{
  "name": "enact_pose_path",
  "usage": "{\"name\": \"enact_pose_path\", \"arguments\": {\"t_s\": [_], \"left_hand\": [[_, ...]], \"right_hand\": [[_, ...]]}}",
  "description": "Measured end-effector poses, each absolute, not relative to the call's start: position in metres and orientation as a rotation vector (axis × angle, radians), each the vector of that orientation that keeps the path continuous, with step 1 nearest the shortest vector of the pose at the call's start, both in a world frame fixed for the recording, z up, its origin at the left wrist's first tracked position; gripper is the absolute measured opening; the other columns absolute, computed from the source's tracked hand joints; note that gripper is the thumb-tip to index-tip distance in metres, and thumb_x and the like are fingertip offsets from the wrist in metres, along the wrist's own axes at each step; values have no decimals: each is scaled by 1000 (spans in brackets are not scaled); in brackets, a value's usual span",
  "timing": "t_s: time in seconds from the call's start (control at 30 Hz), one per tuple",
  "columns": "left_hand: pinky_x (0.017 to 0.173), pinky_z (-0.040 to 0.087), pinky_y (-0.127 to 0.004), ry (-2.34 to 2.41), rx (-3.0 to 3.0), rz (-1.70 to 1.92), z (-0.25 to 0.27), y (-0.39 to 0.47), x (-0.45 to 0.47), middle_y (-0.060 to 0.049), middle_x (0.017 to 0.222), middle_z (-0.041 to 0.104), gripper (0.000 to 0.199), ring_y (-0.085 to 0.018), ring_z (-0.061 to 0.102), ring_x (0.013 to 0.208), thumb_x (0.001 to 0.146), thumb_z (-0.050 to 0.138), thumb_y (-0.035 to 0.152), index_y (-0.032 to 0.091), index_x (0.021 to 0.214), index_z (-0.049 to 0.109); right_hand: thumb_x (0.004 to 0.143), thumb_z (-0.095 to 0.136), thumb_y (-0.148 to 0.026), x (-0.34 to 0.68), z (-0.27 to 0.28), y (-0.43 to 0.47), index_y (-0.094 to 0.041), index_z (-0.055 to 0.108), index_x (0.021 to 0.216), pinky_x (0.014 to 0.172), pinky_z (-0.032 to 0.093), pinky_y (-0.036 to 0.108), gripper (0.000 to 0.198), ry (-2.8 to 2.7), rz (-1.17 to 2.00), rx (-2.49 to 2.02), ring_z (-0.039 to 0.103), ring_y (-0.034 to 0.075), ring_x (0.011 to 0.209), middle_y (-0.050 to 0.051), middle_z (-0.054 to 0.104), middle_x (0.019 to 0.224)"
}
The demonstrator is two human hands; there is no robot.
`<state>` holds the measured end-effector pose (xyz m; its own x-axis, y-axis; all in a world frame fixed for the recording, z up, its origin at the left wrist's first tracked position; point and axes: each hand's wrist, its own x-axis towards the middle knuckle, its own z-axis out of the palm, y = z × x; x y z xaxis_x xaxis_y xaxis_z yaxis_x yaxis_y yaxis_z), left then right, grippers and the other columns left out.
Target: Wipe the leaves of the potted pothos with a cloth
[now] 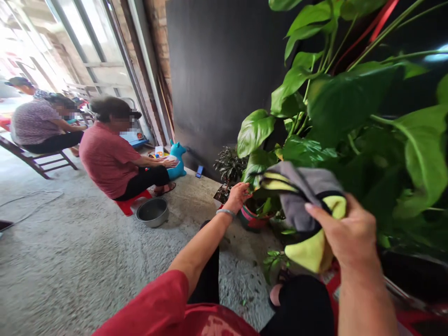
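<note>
My right hand is closed round a bunched grey and yellow cloth, its thumb on top. The cloth is slightly blurred and hangs in front of a large potted plant with broad green leaves. Farther to the left, my left hand has its fingers curled together at the lower edge of a glossy leaf; the fingertips partly hide the contact. Below that hand stands a red and green plant pot, partly covered by foliage.
A small dark-leaved plant stands just beyond my left hand. On the floor at left are a grey basin and a person on a red stool beside a blue animal-shaped toy. A black panel rises behind the plants.
</note>
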<state>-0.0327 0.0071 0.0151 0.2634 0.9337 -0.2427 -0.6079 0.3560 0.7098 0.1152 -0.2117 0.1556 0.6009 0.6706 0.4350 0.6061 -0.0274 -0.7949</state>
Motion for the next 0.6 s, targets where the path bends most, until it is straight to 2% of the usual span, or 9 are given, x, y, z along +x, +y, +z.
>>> {"name": "enact_pose_path", "arguments": {"t_s": [0.1,0.27,0.33,0.43,0.5,0.6], "left_hand": [[75,56,-33,720,554,1102,17,5,-30,3,60,55,21,-13,57,60,73,76,12,21,72,56],[67,52,-27,740,522,1099,14,10,-42,3,65,59,17,-10,55,56,75,75,12,19,75,59],[67,51,-26,727,435,1141,14,19,-55,1,70,63,11,-11,57,59,80,72,18,19,80,61],[74,53,-27,700,297,1232,13,28,-68,-2,79,69,4,-12,61,66,87,64,24,20,89,63],[78,52,-28,718,295,1217,12,26,-65,-3,86,72,13,-13,62,71,85,62,20,21,98,65],[82,51,-29,672,421,1065,16,10,-41,-3,89,73,31,-15,64,77,77,58,10,19,106,68]], "right_hand": [[55,72,-52,117,161,-177,-24,63,90,75,48,40,47,-1021,-89,-1736,60,26,75,7,69,85],[49,66,-43,97,108,-173,-27,55,68,67,45,38,28,-1204,341,-1988,54,23,62,2,61,61],[51,69,-47,100,91,-197,-26,60,71,65,46,37,30,-1176,490,-1939,57,24,63,2,65,63],[53,77,-52,114,91,-232,-23,70,86,68,51,36,45,-1061,546,-1827,64,25,72,3,73,77],[54,80,-54,122,105,-241,-23,71,91,70,52,35,49,-993,482,-1788,66,25,75,3,74,82],[56,78,-57,123,129,-226,-23,68,89,70,51,36,48,-942,266,-1773,65,26,75,3,72,81]]}}
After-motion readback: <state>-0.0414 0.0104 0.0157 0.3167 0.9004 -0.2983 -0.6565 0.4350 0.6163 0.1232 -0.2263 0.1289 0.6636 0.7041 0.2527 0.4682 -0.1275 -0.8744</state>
